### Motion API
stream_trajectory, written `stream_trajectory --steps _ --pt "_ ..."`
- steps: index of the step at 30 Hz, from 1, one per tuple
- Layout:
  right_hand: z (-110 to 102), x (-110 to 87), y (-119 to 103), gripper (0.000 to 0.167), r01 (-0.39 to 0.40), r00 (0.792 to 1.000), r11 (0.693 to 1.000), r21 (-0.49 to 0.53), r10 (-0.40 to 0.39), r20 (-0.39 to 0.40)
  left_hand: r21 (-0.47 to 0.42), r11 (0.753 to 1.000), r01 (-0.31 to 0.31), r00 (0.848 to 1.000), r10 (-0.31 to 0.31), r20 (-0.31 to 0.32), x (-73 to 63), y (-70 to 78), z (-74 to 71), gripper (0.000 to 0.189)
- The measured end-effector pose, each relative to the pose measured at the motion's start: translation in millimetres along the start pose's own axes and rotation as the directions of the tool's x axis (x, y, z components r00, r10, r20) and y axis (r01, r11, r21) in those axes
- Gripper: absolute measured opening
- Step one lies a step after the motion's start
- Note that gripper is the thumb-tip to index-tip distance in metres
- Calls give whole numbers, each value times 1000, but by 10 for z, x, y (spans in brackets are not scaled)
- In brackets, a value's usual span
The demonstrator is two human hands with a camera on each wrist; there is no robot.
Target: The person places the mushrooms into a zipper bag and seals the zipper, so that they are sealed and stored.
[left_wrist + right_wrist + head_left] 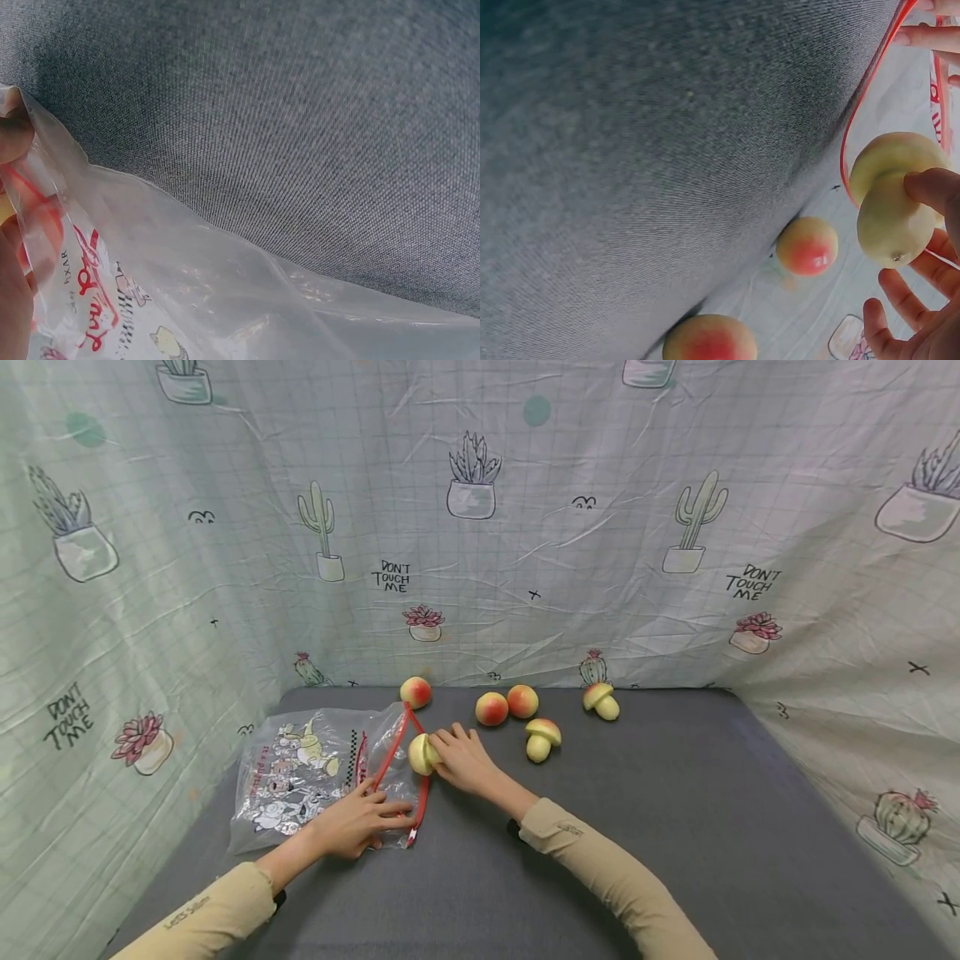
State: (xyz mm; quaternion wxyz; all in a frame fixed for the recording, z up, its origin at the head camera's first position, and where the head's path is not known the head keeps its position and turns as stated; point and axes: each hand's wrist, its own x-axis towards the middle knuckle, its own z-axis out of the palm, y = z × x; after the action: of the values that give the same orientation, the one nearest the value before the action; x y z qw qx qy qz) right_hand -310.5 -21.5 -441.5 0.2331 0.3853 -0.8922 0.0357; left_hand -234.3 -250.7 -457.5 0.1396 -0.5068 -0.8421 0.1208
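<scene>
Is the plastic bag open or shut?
Open: the two red edges of the plastic bag stand apart, leaving a gap by the left hand.

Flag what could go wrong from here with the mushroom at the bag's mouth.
The mushroom could slip: only the right hand holds it, in a pinch.
The limp, clear bag could sag and snag the mushroom at its red-edged mouth, where the left hand is.
The round fruit near the bag's far corner might roll if bumped.

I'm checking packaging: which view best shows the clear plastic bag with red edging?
The head view: it shows most of the clear plastic bag, though the left hand covers part. Left wrist shows a cropped portion; right wrist, only its opening end.
</scene>
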Motion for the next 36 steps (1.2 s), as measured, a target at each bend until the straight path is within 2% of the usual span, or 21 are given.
stream_trajectory --steps 10,26,36 --pt "38 99 -49 32 1 1000 1000 -10 -1 -5 10 1000 -5 1000 5 -2 -3 -15 1 67" --pt "137 234 -158 32 -19 1000 1000 -25 20 22 27 1000 11 999 -12 46 5 -3 -23 67" --pt "194 252 -226 30 -59 992 998 -33 62 109 6 1000 14 999 -15 46 10 24 -20 65"
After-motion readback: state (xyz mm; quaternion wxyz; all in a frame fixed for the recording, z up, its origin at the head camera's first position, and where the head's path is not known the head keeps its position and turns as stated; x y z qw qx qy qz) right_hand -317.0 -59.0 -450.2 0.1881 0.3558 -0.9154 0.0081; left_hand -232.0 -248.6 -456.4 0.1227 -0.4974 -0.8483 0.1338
